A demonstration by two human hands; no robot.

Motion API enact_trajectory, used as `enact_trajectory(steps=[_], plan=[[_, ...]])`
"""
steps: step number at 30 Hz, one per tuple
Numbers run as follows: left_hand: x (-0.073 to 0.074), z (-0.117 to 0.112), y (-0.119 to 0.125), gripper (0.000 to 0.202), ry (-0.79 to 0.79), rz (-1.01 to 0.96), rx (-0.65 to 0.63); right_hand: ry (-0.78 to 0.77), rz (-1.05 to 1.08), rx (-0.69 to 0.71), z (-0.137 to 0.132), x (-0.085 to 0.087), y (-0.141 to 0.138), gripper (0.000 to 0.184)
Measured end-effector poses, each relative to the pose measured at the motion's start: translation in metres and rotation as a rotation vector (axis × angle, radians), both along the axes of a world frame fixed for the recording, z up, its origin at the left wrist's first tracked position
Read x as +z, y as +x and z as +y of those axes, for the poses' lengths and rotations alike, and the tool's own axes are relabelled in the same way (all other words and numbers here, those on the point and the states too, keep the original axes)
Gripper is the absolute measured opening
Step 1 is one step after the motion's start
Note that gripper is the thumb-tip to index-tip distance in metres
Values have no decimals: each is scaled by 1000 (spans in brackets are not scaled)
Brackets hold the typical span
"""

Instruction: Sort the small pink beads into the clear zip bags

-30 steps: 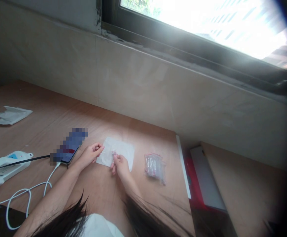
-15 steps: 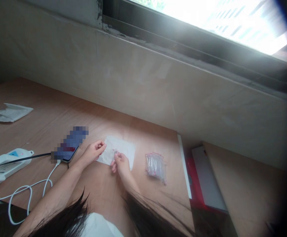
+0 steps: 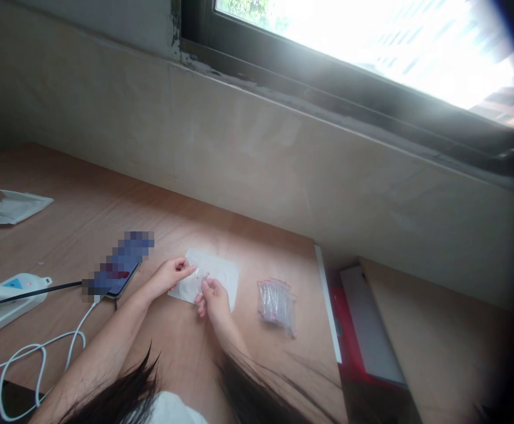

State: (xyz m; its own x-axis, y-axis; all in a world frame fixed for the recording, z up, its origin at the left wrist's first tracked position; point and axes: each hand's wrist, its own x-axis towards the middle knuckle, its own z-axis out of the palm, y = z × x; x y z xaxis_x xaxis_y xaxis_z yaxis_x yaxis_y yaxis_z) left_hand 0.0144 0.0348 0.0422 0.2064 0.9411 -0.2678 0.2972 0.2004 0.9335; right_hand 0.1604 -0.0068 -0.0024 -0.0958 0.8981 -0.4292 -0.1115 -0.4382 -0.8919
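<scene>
Over a white paper sheet (image 3: pixel 226 275) on the table, my two hands work close together. My left hand (image 3: pixel 171 275) has its thumb and fingers pinched at the left side of a small clear plastic bag (image 3: pixel 198 277), whose outline is faint. My right hand (image 3: pixel 215 299) is closed at the bag's right side, its fingers curled. Tiny reddish specks show by the right fingertips, too small to name. To the right of my right hand lies a pile of clear plastic bags (image 3: pixel 278 306) with red edges.
On the left lie a phone (image 3: pixel 122 265), partly pixelated, a white power strip (image 3: pixel 12 300) and a looped white cable (image 3: pixel 42 347). A folded white paper packet (image 3: pixel 13 207) is farther left. Beyond the table's right edge stands a red and grey object (image 3: pixel 367 335). A wall and window border the back.
The left fingertips have shifted slightly right, nearer the right hand, and the clear plastic between the hands shows more. The whole view has tilted a little, so the table sits lower.
</scene>
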Motion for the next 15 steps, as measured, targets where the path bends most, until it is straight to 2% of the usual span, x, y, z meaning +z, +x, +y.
enact_trajectory(steps=[8, 15], plan=[[-4, 2, 1, 26, 23, -98, -4, -34, 31, -29, -1, 1, 0, 33], [11, -9, -8, 26, -22, -62, -14, -57, 158, -53, -6, 12, 5, 32]])
